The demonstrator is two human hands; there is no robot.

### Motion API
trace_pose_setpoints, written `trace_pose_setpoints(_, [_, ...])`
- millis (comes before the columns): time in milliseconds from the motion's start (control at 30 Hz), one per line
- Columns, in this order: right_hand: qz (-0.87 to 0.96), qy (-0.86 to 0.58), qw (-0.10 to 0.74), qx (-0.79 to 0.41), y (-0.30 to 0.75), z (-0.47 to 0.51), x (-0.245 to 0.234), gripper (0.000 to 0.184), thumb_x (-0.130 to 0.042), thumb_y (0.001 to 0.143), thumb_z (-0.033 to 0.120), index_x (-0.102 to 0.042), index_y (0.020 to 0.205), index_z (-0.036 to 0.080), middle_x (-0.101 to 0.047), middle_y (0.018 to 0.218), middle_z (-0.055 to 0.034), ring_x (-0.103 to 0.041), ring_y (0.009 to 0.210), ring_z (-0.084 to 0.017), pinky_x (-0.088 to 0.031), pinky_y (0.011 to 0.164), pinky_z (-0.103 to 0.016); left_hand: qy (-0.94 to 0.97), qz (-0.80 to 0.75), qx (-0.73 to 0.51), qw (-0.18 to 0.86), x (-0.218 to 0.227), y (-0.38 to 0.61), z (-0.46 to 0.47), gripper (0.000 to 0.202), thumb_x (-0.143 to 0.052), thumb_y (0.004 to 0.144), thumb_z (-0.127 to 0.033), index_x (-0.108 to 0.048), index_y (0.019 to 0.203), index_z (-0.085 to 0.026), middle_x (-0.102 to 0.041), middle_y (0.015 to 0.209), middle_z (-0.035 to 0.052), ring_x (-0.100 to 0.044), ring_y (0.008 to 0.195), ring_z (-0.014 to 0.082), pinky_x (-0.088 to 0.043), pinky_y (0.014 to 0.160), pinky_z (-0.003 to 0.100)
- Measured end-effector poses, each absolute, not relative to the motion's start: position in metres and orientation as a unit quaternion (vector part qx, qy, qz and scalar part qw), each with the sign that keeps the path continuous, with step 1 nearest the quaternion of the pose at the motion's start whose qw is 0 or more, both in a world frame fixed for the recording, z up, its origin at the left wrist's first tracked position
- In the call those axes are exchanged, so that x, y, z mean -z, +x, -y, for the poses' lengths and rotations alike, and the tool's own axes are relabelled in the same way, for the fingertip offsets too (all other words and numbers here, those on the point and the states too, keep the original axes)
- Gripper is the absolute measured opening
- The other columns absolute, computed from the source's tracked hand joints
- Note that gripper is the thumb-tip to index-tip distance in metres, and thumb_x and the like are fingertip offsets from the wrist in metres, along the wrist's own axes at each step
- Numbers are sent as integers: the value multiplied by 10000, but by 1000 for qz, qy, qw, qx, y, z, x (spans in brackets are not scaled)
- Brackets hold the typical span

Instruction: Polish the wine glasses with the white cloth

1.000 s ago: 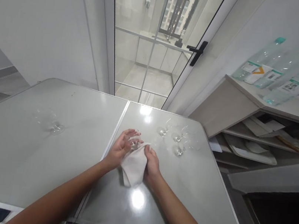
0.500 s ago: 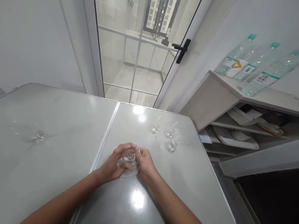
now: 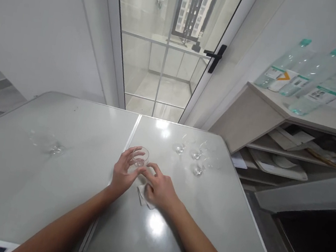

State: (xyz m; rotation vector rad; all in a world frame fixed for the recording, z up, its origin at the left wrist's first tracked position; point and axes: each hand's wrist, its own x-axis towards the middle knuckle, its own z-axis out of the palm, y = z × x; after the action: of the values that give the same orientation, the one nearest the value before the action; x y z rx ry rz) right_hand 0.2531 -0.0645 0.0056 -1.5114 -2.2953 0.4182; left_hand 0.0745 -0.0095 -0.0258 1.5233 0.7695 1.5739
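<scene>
My left hand [image 3: 124, 171] is curled around a clear stemmed glass [image 3: 140, 154], its fingers behind the round rim and its thumb in front. My right hand [image 3: 160, 187] has its index finger and thumb side up against the lower part of the glass. Under its curled fingers is a folded white cloth or tissue [image 3: 142, 196], pinched in the palm and hanging toward the table. How much of the stem lies between the hands is hidden.
Three clear stemmed glasses [image 3: 197, 154] stand together on the right of the grey table [image 3: 74, 204]. Another stemmed glass [image 3: 56, 149] stands at the left. Plastic bottles [image 3: 321, 95] top the shelf unit [image 3: 234, 123] at right. A glass door [image 3: 165, 58] is behind the table.
The glass and my left hand have moved up and slightly left. My right hand has come off the glass's side, and the white cloth now shows beneath it. The view has turned slightly left.
</scene>
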Motion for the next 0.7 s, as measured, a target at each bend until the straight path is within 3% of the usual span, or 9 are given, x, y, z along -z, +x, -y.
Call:
trace_pose_setpoints(167, [823,-549,82,-122,246,68,-12,613,-489,871,159,-491,1470,287,-521,1522,-92,-684,770,-179,-488,657,-299,607,-319,-593,423,27,81,10,678,-836,806,-196,-527,1403,-288,-619,1389,128,-690,1193,279,-643,952,452])
trace_pose_setpoints(400, [813,-568,4,-130,243,66,-13,441,-487,917,184,-598,1342,229,-595,1437,-132,-723,746,-203,-507,666,-314,625,-337,-544,448,28,90,13,649,-840,800,-213,-547,1375,-283,-621,1378,118,-681,1205,277,-636,965,440])
trace_pose_setpoints(600, [787,-602,-32,-133,239,67,-17,457,-459,951,203,-574,1393,232,-502,1548,-161,-751,751,-216,-534,666,-333,628,-337,-522,469,35,89,8,684,-824,826,-248,-482,1416,-297,-581,1441,134,-649,1268,289,-604,1011,473])
trace_pose_setpoints(700, [763,-629,-33,-143,239,67,-19,483,-446,969,224,-530,1444,252,-453,1591,-169,-758,757,-216,-548,678,-342,653,-326,-493,473,40,89,4,815,-836,822,-343,-392,1504,-302,-503,1524,170,-578,1356,326,-538,1085,526])
